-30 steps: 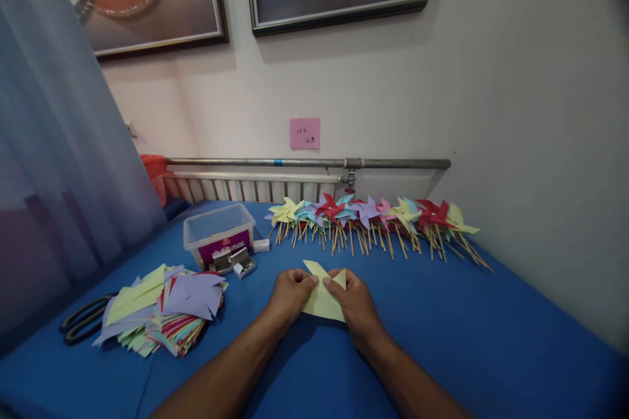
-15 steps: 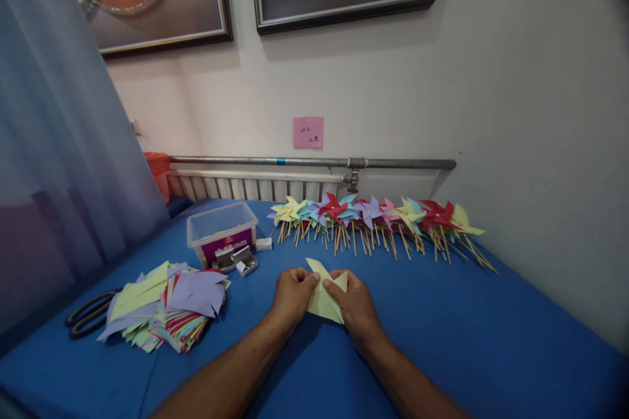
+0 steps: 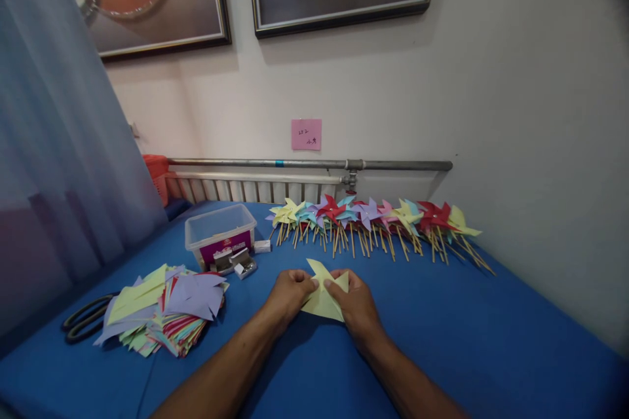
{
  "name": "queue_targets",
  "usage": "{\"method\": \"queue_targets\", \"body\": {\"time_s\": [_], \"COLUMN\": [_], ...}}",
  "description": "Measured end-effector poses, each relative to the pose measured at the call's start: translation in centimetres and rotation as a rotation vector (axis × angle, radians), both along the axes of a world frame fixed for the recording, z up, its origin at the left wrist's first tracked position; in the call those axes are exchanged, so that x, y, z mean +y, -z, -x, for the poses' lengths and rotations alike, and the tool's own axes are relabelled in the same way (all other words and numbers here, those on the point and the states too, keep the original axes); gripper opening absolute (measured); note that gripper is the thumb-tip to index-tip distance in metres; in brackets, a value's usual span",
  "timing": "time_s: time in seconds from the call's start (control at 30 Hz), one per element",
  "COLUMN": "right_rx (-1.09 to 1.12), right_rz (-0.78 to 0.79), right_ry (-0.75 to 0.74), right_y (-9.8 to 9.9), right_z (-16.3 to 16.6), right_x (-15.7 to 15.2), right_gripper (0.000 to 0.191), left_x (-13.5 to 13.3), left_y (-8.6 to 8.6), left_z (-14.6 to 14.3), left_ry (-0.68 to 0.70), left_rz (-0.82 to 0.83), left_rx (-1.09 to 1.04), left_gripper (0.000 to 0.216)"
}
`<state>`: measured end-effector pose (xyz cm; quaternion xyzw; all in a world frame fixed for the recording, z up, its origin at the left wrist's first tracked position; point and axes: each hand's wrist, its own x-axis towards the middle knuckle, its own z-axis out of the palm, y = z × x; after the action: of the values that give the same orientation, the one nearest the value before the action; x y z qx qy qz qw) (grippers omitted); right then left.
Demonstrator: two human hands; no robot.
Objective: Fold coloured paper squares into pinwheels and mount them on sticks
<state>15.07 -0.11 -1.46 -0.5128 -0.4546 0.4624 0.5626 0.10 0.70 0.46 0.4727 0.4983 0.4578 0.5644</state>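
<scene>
A yellow cut paper square (image 3: pixel 322 300) lies on the blue table (image 3: pixel 466 334) in front of me, with two of its points folded up toward the middle. My left hand (image 3: pixel 289 294) pinches the paper's left side. My right hand (image 3: pixel 354 304) pinches its right side and holds a folded point near the centre. Both hands rest on the cloth, fingers closed on the sheet.
A row of finished coloured pinwheels on sticks (image 3: pixel 373 219) lies along the far edge. A stack of cut coloured paper (image 3: pixel 164 308) and black scissors (image 3: pixel 83 319) sit at left. A clear plastic tub (image 3: pixel 220 230) and small boxes (image 3: pixel 236 263) stand behind them.
Almost nothing differs. My hands stay on the yellow paper with only slight finger shifts, and the view has wobbled a little.
</scene>
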Motion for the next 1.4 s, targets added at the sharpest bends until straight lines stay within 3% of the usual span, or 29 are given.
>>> {"method": "queue_targets", "body": {"time_s": [0.5,0.83,1.1,1.4], "right_rx": [0.042,0.020,-0.013,0.020], "right_rz": [0.005,-0.005,-0.010,-0.012], "right_ry": [0.021,0.025,-0.012,-0.038], "right_y": [0.4,0.3,-0.1,0.1], "right_z": [0.1,0.1,0.4,0.5], "right_x": [0.2,0.2,-0.3,-0.2], "right_gripper": [0.031,0.032,0.031,0.031], "left_x": [0.5,0.0,0.1,-0.1], "left_y": [1.6,0.8,0.2,0.3], "left_z": [-0.6,-0.9,-0.5,-0.6], "left_ry": [-0.069,-0.088,-0.077,-0.057], "left_rz": [-0.037,-0.001,0.090,0.014], "left_rx": [0.009,-0.039,-0.052,-0.034], "left_gripper": [0.040,0.041,0.029,0.026]}}
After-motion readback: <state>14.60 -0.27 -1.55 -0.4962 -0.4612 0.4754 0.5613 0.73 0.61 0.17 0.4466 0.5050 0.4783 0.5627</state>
